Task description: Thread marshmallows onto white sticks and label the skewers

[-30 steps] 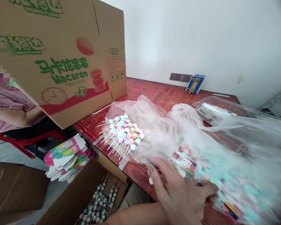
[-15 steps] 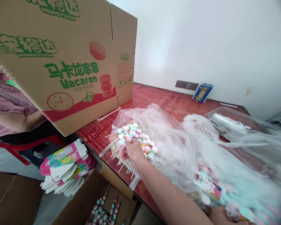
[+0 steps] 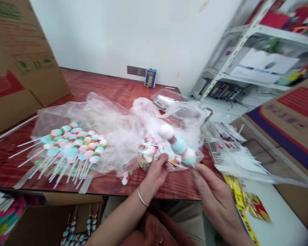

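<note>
My right hand [image 3: 215, 198] pinches the white stick of a marshmallow skewer [image 3: 179, 146], whose pastel marshmallows tilt up and left, blurred by motion. Beside it, my left hand [image 3: 156, 172], with a bracelet at the wrist, is closed at the fingertips near small printed wrappers [image 3: 175, 162]; whatever it holds is too small to make out. A printed label [image 3: 149, 149] lies just beyond its fingers, on a clear bag with more marshmallows. To the left, a pile of marshmallow skewers [image 3: 74, 143] rests on clear plastic, sticks pointing toward the table's front edge.
Crumpled plastic bags [image 3: 113, 126] cover the middle of the red table [image 3: 97, 77]. A large carton [image 3: 28, 54] stands left. On the right are a clear tray of white sticks [image 3: 236, 157], yellow tape [image 3: 236, 191] and shelving [image 3: 228, 71]. Below the table, an open box holds wrapped skewers [image 3: 78, 235].
My view has swung to the right. My right hand has left the skewer pile and come back across to the right with one skewer. My left hand stays by the label.
</note>
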Available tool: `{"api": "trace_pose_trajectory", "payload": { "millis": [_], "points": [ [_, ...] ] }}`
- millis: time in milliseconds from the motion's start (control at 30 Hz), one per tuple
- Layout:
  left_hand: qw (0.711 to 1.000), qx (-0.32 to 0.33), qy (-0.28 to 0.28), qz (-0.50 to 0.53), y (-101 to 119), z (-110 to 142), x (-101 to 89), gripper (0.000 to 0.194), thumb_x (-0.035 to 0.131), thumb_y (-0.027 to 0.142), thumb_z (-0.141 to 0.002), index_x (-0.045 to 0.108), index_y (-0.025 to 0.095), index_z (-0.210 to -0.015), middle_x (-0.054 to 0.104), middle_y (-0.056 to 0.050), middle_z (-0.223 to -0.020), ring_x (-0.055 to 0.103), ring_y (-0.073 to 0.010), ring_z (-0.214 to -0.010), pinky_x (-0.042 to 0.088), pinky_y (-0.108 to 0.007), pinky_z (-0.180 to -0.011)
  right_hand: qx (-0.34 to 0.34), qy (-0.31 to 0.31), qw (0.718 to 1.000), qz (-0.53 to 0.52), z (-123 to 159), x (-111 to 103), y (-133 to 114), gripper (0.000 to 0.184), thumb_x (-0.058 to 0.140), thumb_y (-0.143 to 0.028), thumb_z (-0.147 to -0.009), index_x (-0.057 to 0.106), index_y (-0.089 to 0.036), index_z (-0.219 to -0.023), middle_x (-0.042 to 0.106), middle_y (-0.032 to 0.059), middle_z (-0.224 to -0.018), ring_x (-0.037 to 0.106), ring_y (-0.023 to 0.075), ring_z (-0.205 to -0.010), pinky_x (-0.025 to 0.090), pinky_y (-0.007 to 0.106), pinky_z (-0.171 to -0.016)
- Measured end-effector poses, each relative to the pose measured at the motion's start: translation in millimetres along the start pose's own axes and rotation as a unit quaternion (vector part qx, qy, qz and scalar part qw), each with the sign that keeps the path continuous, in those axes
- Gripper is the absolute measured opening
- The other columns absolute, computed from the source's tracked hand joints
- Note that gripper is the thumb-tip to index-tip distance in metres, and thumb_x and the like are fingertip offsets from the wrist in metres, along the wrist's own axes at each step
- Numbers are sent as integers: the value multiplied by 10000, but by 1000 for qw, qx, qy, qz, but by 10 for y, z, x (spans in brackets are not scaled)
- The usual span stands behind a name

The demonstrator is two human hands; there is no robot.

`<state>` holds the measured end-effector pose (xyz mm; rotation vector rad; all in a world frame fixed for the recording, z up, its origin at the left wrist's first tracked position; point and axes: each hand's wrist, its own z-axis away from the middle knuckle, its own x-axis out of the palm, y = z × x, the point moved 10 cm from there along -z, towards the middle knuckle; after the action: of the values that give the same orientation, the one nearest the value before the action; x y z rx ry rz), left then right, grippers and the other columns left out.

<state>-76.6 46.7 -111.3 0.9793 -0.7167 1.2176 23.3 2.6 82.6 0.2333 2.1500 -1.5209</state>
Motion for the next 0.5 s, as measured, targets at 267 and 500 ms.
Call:
{"api": "trace_pose_trajectory", "payload": {
  "millis": [267,500],
  "points": [
    [999,-46,-5,-1,-91,-33,28,198,789,105,-744,602,138,-801,583,25,-695,469,-39,-501,389,-155,-445,-9,34,973,230,952,-797,758,306,488,-338,-973,705,-273,-1179,781,21,-1038,757,180,-824,582,183,-718],
    [998,-52,6,-29,-204,33,94,178,777,104,-758,607,136,-796,580,26,-687,464,-38,-499,395,-153,-451,-23,18,978,208,1015,-654,879,305,471,-279,-989,670,-246,-1217,773,35,-1080,759,156,-849,577,169,-730]
  ]
}}
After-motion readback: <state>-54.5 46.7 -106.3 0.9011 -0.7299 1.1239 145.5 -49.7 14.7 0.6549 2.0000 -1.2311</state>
